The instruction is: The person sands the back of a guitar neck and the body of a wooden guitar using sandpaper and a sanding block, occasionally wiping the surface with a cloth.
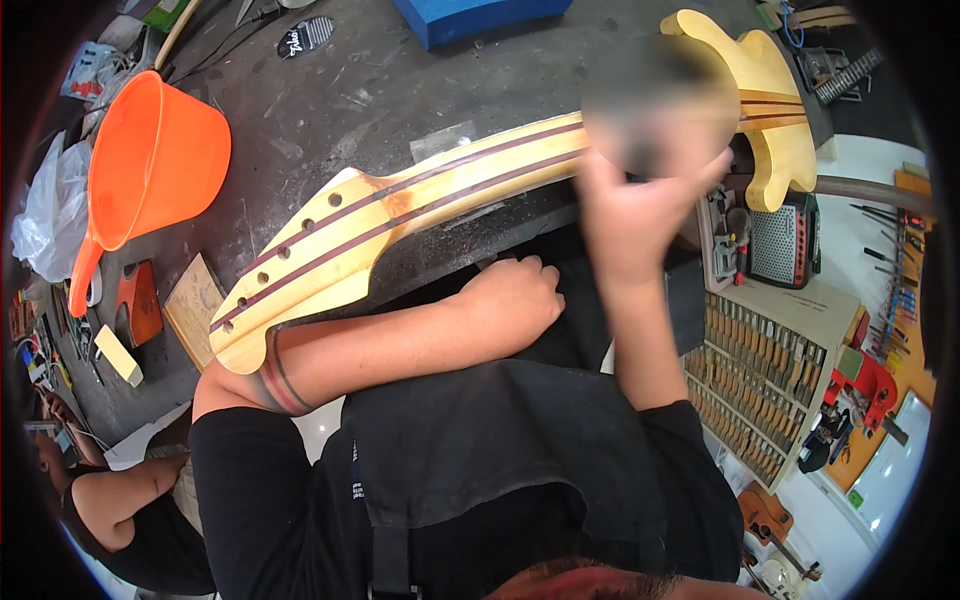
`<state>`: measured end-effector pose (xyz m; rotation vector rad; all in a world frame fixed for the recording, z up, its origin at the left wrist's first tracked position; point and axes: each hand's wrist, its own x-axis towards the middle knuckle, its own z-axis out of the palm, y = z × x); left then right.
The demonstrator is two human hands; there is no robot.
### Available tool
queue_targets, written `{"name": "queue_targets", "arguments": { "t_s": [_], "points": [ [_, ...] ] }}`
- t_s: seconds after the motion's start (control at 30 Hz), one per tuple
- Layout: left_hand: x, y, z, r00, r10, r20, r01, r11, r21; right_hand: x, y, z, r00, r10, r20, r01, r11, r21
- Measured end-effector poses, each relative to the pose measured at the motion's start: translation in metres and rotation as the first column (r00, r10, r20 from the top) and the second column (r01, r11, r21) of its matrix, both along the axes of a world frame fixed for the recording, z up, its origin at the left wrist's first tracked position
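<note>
A pale wooden instrument neck with dark stripes and several holes in its left end lies across the front of the dark bench. My right hand grips a round, blurred thing over the neck's right part; motion or blur hides what it is. My left hand is below the neck over dark cloth, fingers curled, their tips hidden; the forearm passes beside the neck's left end, which rests near my elbow.
An orange dipper, plastic bag and small wooden board sit at left; a blue block at the back. Another person is at lower left. A tool rack and hanging instruments are at right.
</note>
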<state>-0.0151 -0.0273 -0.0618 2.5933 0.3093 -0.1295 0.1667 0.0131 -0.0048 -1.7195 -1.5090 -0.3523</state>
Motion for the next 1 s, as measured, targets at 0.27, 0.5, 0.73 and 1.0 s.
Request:
{"name": "queue_targets", "arguments": {
  "t_s": [0.27,0.5,0.73,1.0],
  "points": [
    [-0.008,0.003,0.011,0.999,0.014,0.046,-0.016,1.000,0.025,0.043,0.001,-0.004,0.993,-0.108,-0.043,0.108,0.994,-0.007],
    [0.006,-0.009,-0.024,0.841,0.242,0.483,-0.293,0.956,0.032,-0.052,-0.014,0.016,0.966,0.253,0.055,-0.249,0.966,-0.068],
    [0.022,-0.018,-0.028,0.839,0.326,0.435,-0.370,0.929,0.019,-0.046,-0.016,0.008,0.975,0.221,0.012,-0.221,0.975,0.011],
    [-0.007,0.001,0.009,0.994,0.015,0.108,-0.020,0.999,0.047,0.114,0.000,0.004,0.985,-0.173,-0.004,0.173,0.984,-0.049]
  ]
}}
